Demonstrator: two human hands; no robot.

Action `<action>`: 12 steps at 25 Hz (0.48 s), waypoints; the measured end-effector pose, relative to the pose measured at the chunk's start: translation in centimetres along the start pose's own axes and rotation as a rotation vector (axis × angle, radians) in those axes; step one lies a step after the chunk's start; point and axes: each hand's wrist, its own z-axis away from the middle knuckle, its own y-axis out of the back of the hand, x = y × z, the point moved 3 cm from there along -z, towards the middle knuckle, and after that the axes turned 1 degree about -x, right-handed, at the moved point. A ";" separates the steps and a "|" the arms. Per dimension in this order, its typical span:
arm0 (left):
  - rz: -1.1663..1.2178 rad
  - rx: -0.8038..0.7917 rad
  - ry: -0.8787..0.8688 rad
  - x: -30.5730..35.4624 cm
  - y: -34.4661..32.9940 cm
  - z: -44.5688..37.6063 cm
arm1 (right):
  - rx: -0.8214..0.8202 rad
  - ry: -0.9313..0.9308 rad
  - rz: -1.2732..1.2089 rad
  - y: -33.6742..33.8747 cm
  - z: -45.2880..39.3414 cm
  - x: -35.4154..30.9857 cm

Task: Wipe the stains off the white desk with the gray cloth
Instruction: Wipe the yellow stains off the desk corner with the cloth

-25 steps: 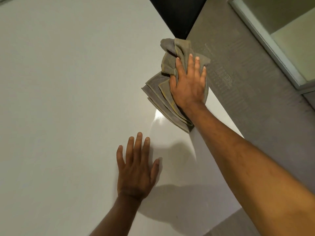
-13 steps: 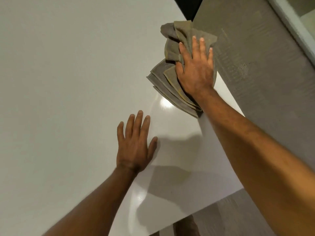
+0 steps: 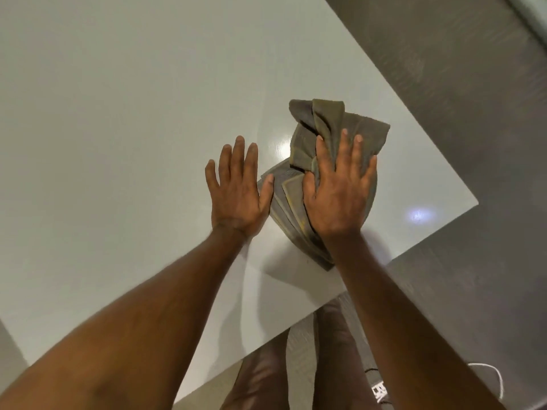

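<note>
While your head camera looks steeply down, the white desk (image 3: 118, 119) fills most of the view, a broad glossy top with its right edge running diagonally and a corner jutting out at right over the gray floor (image 3: 473, 113). Two bright glints sit on the surface, one just above your left thumb, one out toward that right corner. No stains can be made out on the bare part of the top from this angle. Your two bare forearms come up from the bottom of the frame, the left from the lower left, the right from the lower right. Below the desk's near edge your legs (image 3: 266, 377) show against the floor, and a thin white cord (image 3: 497, 377) loops at the bottom right. The gray cloth (image 3: 322, 128) lies on the desk near its right side, bunched and folded in layers, with a rumpled end pointing away from you. Your right hand (image 3: 340, 190) lies flat on the cloth, palm down, fingers spread and extended, pressing rather than clutching. Your left hand (image 3: 236, 187) rests flat on the desk just beside it, open, fingers together and straight, holding nothing, thumb tip at the cloth's left edge; whether it touches is not clear.
</note>
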 end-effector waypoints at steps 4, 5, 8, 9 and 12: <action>0.032 0.012 -0.016 -0.1 0.3 0.2 | 0.048 -0.102 -0.016 -1.4 8.2 -1.7; 0.032 0.017 -0.018 -0.1 0.3 0.3 | 0.071 -0.124 -0.023 -1.6 10.3 -2.2; 0.014 0.030 -0.023 -0.1 0.3 0.7 | 0.083 -0.154 -0.067 -2.6 17.0 -4.1; 0.012 0.027 -0.022 -0.1 0.2 0.8 | 0.057 -0.146 -0.070 -2.9 19.1 -4.7; 0.013 0.039 -0.024 -0.1 0.1 0.8 | -0.007 -0.087 -0.042 -3.9 23.3 -5.4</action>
